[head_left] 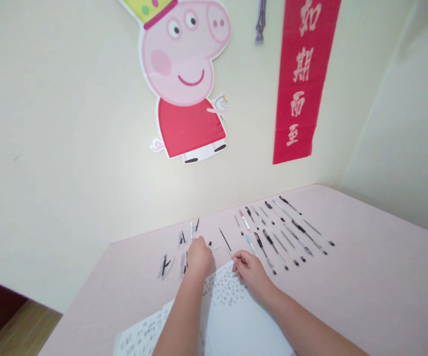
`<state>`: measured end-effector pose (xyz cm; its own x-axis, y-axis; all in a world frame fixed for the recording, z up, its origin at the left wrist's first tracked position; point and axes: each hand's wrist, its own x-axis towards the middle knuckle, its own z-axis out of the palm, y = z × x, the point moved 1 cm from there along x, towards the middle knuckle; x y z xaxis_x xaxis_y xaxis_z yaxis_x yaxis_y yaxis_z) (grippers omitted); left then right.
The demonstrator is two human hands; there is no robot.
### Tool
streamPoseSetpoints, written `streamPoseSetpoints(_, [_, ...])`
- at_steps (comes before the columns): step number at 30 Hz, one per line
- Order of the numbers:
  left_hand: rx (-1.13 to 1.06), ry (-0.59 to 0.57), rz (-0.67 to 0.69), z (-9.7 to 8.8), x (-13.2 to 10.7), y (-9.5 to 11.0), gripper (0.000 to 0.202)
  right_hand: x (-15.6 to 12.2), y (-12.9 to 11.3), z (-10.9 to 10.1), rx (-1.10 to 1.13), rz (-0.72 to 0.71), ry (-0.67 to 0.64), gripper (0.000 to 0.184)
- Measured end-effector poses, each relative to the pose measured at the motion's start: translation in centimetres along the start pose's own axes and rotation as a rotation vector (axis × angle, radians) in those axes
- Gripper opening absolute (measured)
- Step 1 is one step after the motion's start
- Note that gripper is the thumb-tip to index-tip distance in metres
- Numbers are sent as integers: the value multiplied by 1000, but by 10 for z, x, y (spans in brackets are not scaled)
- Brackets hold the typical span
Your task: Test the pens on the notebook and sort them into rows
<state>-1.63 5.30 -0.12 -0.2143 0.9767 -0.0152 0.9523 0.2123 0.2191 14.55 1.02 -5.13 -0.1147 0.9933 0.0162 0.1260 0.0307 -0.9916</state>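
Observation:
My left hand (199, 257) is curled over the tabletop beside several pen parts, its fingertips mostly hidden behind the knuckles. What it holds, if anything, does not show. My right hand (250, 273) has thumb and fingers pinched together at the far edge of a handwritten sheet of paper (232, 316); anything between them is too small to make out. A thin black stick, like a pen refill (225, 239), lies just beyond my right fingertips. Between the hands sits a small black cap (210, 243). Left of my left hand lie clear and black pen pieces (164, 266).
Several pens (273, 247) and refills lie in two slanting rows at the right. Another written sheet (143, 333) is under my left forearm. The pink tabletop (377, 277) meets a wall with a pig cutout (192, 128) and a red banner (299, 89).

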Motion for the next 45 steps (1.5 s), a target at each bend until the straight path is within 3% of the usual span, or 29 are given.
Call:
streamPoseSetpoints(8, [-81,-34,-29,11,5,-4,22,0,-3,-1,-7,4,-12,14])
streamPoseSetpoints(13, [-291,-49,-7,11,5,-12,18,0,-1,-1,1,-13,-1,16])
streamPoseSetpoints(17, [-511,-104,21,10,-8,-16,16,2,2,-1,-3,-39,-15,15])
streamPoseSetpoints(19, [-710,-144,11,9,-18,-20,19,2,2,-1,-13,-59,-24,15])
streamPoseSetpoints(23, [-1417,-242,-110,10,-36,-31,32,0,0,-1,-53,-103,-53,13])
streamPoseSetpoints(29, [-1924,-105,-219,17,-42,-44,12,-2,-4,-1,-110,-106,-93,11])
streamPoseSetpoints(36, [-2123,-98,-193,20,-39,-47,9,-4,-6,-1,-149,-136,-121,11])
streamPoseSetpoints(41, [-2170,-34,-209,21,-35,-54,11,-5,-7,0,-193,-158,-121,11])
streamPoseSetpoints(45, [-2181,-52,-172,24,-35,-54,10,-4,-1,1,-243,-175,-109,11])
